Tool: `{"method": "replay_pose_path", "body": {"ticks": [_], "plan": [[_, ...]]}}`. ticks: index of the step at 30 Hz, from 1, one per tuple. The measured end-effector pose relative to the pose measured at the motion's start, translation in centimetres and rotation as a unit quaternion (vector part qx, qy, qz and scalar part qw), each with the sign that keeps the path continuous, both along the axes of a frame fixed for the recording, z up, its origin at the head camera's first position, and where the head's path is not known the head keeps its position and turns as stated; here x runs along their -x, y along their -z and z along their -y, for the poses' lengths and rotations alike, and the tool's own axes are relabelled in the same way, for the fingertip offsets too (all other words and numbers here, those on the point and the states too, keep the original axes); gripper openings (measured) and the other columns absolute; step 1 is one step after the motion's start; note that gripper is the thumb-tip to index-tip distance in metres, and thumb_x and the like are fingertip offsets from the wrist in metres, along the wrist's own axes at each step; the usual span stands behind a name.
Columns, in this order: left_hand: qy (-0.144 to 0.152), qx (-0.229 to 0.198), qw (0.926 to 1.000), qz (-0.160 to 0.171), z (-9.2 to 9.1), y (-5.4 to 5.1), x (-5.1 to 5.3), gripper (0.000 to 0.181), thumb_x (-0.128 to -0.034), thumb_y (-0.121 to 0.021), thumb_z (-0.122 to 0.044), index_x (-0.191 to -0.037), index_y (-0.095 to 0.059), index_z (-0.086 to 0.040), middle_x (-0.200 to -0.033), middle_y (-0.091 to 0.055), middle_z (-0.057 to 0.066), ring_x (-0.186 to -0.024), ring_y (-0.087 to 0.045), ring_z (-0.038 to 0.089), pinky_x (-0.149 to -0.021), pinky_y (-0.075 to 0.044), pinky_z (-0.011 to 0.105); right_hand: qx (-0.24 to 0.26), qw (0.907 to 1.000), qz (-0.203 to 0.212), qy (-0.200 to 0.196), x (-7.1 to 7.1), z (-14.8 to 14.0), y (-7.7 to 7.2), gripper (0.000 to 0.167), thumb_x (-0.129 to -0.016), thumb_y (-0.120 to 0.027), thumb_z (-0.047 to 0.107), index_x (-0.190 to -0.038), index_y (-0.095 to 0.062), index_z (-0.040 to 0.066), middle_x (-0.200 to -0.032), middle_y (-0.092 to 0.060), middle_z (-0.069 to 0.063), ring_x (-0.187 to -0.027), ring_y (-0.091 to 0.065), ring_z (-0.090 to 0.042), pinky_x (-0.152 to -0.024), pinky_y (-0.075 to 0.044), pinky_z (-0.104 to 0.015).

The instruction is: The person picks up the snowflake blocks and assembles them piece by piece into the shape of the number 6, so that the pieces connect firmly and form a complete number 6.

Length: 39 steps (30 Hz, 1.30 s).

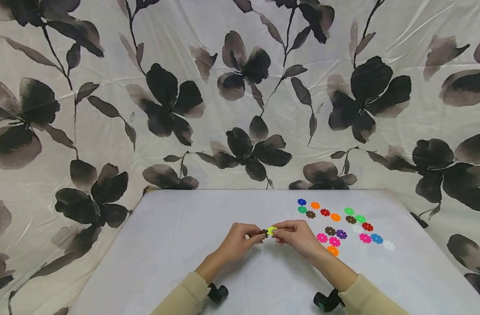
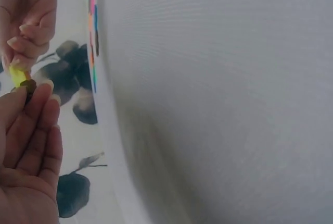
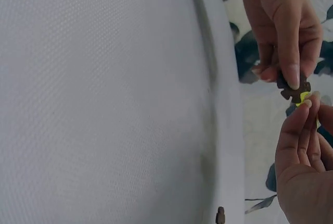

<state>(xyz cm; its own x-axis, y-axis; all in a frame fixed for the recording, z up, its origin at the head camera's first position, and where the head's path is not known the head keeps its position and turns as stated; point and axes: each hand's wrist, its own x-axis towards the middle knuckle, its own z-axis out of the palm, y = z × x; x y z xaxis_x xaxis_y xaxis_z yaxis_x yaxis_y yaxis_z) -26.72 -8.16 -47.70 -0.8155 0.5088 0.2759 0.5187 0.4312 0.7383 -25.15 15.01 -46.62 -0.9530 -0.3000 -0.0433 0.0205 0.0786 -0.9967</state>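
Work in hand: a brown disc (image 3: 295, 94), flat, round and notched at the rim, and a bright yellow disc (image 1: 271, 230). The two meet above the desk (image 1: 165, 227); whether they interlock cannot be told. The pair lines up from hand to hand, brown at left. Left hand (image 1: 239, 239) pinches the brown disc between its fingers; right hand (image 1: 299, 237) pinches the yellow disc. Loose discs (image 1: 335, 217) of several colours lie flat at right.

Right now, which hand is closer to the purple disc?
Right. The right hand is to the left of the purple disc, pinching a yellow disc; the left hand is farther left, pinching a brown disc.
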Motion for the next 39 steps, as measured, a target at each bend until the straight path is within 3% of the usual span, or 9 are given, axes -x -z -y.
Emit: {"method": "replay_pose_path", "body": {"ticks": [5, 11, 16, 21, 26, 29, 35, 39], "plan": [[0.013, 0.005, 0.9994, -0.031, 0.1, -0.5, -0.1, 0.013, -0.0979, -0.071, -0.014, -0.099, -0.081, -0.005, -0.087, -0.078, 0.003, -0.082, -0.067, 0.003, -0.072, -0.051, 0.025, 0.037, 0.9991, 0.019, -0.008, -0.1, 0.3, -0.3, 0.034, -0.098, -0.069, 0.009, -0.124, -0.066, -0.013, -0.109, -0.073, -0.022, -0.082, -0.068, -0.016, -0.081, -0.059, -0.028], [0.013, 0.011, 0.9993, -0.032, 0.2, -0.7, -0.1, 0.012, -0.0969, -0.072, -0.013, -0.096, -0.081, -0.005, -0.08, -0.076, -0.006, -0.08, -0.067, 0.002, -0.073, -0.052, 0.026, 0.053, 0.9979, 0.036, -0.01, -0.2, 0.7, -0.3, 0.033, -0.098, -0.068, 0.007, -0.123, -0.065, -0.015, -0.109, -0.072, -0.022, -0.081, -0.068, -0.016, -0.08, -0.059, -0.029], [0.019, -0.008, 0.9988, 0.045, 0.6, -0.2, 0.0, 0.013, -0.0985, -0.07, -0.016, -0.095, -0.078, -0.006, -0.082, -0.075, -0.003, -0.08, -0.069, 0.01, -0.071, -0.053, 0.024, 0.016, 0.9992, 0.037, -0.008, 0.0, 0.8, -0.1, 0.035, -0.1, -0.069, 0.017, -0.122, -0.068, -0.01, -0.103, -0.072, -0.016, -0.082, -0.064, -0.017, -0.079, -0.057, -0.026], [0.002, -0.056, 0.9882, 0.143, 1.4, 0.4, 0.3, 0.011, -0.0961, -0.073, -0.017, -0.097, -0.077, -0.006, -0.09, -0.076, 0.002, -0.084, -0.072, 0.018, -0.076, -0.057, 0.031, -0.083, 0.9965, -0.005, 0.011, -0.1, 0.0, 0.0, 0.043, -0.101, -0.066, 0.028, -0.131, -0.064, -0.004, -0.096, -0.073, -0.015, -0.078, -0.06, -0.019, -0.071, -0.053, -0.026], [-0.016, -0.104, 0.9735, 0.203, 2.1, 0.7, 0.7, 0.016, -0.0934, -0.076, -0.014, -0.105, -0.074, -0.003, -0.092, -0.077, 0.012, -0.086, -0.074, 0.025, -0.081, -0.059, 0.041, -0.162, 0.9831, -0.078, 0.037, 0.3, -2.1, 0.3, 0.04, -0.101, -0.064, 0.018, -0.131, -0.061, -0.007, -0.092, -0.073, -0.016, -0.074, -0.06, -0.02, -0.064, -0.05, -0.026], [-0.02, -0.116, 0.9687, 0.218, 2.5, 0.9, 0.9, 0.021, -0.0937, -0.076, -0.013, -0.11, -0.071, -0.001, -0.094, -0.076, 0.017, -0.088, -0.074, 0.028, -0.083, -0.059, 0.042, -0.2, 0.9734, -0.104, 0.039, 0.5, -3.3, 0.8, 0.035, -0.1, -0.066, 0.014, -0.127, -0.064, -0.006, -0.091, -0.072, -0.012, -0.076, -0.062, -0.021, -0.066, -0.05, -0.025], [-0.052, -0.105, 0.9678, 0.222, 3.0, 1.4, 1.4, 0.024, -0.0949, -0.075, -0.017, -0.114, -0.071, -0.002, -0.092, -0.076, 0.009, -0.087, -0.072, 0.021, -0.082, -0.057, 0.038, -0.295, 0.9438, -0.146, 0.029, 0.9, -5.2, 1.5, 0.028, -0.094, -0.072, 0.013, -0.119, -0.069, 0.001, -0.085, -0.064, 0.0, -0.075, -0.056, -0.016, -0.064, -0.047, -0.027], [-0.059, -0.092, 0.9697, 0.219, 3.1, 1.6, 1.7, 0.026, -0.096, -0.073, -0.019, -0.117, -0.072, -0.003, -0.092, -0.077, 0.005, -0.087, -0.071, 0.018, -0.078, -0.055, 0.036, -0.341, 0.9251, -0.166, 0.014, 0.9, -6.2, 1.5, 0.028, -0.088, -0.079, 0.009, -0.114, -0.07, 0.002, -0.08, -0.059, 0.002, -0.072, -0.052, -0.015, -0.062, -0.046, -0.027]]}}
